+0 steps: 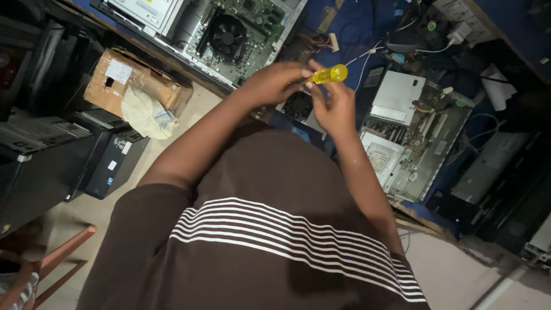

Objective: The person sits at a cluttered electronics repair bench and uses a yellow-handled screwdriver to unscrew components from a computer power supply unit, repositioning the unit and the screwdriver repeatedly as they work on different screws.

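Open computer cases (pixel 241 34) crowding the bench (pixel 350 26)

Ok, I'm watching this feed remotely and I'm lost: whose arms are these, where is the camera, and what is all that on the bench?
There is one picture, taken by a camera worn on a person's head and looking down, so the brown striped shirt fills the bottom and the arms reach away from it.

Both hands meet over a blue workbench. The left hand and the right hand together grip a screwdriver with a clear yellow handle; its tip is hidden by the hands.

On the bench lie two opened computer cases: one with a black round fan on a green board, another to the right with its metal insides showing. White cables run between them.

On the floor to the left are a cardboard box and dark computer towers.
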The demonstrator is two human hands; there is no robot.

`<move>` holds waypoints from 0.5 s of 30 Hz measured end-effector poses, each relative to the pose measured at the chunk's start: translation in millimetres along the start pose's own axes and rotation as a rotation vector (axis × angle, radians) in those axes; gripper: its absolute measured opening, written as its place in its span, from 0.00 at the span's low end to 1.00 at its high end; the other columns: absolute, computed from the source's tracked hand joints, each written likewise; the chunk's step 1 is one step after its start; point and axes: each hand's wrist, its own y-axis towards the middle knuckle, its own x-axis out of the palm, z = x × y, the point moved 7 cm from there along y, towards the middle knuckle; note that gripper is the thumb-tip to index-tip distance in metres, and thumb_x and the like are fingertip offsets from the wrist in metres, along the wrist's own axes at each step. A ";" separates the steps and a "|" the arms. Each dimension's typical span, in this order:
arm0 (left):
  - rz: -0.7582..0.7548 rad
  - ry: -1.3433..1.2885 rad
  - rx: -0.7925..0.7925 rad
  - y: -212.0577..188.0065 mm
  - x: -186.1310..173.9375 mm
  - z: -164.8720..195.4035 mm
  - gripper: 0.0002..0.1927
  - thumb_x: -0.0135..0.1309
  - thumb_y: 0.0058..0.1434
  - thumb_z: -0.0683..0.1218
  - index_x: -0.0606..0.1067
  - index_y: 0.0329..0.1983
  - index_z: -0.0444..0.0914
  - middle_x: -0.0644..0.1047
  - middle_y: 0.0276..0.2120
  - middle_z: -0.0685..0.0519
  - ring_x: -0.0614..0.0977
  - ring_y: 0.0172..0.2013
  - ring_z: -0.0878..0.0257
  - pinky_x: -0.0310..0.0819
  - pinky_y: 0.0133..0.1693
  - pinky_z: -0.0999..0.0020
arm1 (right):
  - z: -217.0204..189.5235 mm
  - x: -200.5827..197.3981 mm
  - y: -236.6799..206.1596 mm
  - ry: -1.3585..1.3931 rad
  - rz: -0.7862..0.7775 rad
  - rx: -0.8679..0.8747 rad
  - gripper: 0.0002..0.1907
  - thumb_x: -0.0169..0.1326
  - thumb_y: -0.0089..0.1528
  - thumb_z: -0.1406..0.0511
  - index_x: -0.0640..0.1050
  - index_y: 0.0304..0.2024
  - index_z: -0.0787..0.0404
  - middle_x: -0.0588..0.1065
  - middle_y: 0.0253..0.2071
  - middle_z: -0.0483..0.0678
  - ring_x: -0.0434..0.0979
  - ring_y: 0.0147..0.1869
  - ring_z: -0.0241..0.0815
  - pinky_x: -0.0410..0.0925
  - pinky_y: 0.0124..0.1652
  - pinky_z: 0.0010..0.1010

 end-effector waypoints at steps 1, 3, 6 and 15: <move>-0.066 0.024 -0.072 -2.0 6.4 -8.2 0.13 0.60 0.64 0.44 0.75 0.49 0.36 0.80 0.45 0.45 0.82 0.45 0.44 0.77 0.44 0.53 | -5.0 -0.4 0.8 -0.011 0.004 -0.051 0.12 0.58 0.66 0.74 0.81 0.53 0.66 0.80 0.57 0.55 0.83 0.57 0.47 0.73 0.48 0.31; -0.200 0.072 -0.215 -8.0 18.7 -22.8 0.09 0.62 0.64 0.44 0.76 0.45 0.38 0.81 0.41 0.47 0.82 0.43 0.46 0.76 0.42 0.52 | -14.2 0.8 1.6 -0.030 0.013 -0.155 0.11 0.58 0.68 0.74 0.80 0.54 0.67 0.80 0.56 0.53 0.83 0.60 0.48 0.73 0.57 0.34; -0.142 0.082 -0.424 -15.4 17.8 -38.0 0.13 0.66 0.60 0.50 0.77 0.41 0.39 0.81 0.37 0.47 0.83 0.39 0.48 0.77 0.39 0.54 | -15.3 0.6 1.4 -0.040 0.064 -0.172 0.08 0.64 0.66 0.71 0.81 0.47 0.64 0.80 0.50 0.52 0.84 0.54 0.48 0.74 0.53 0.34; -0.130 0.115 -0.237 -11.5 17.9 -24.8 0.16 0.62 0.62 0.44 0.78 0.54 0.41 0.80 0.42 0.47 0.82 0.41 0.46 0.77 0.40 0.55 | -9.3 -1.1 2.6 -0.044 0.032 -0.152 0.11 0.60 0.67 0.73 0.80 0.52 0.67 0.80 0.54 0.55 0.81 0.59 0.50 0.72 0.56 0.35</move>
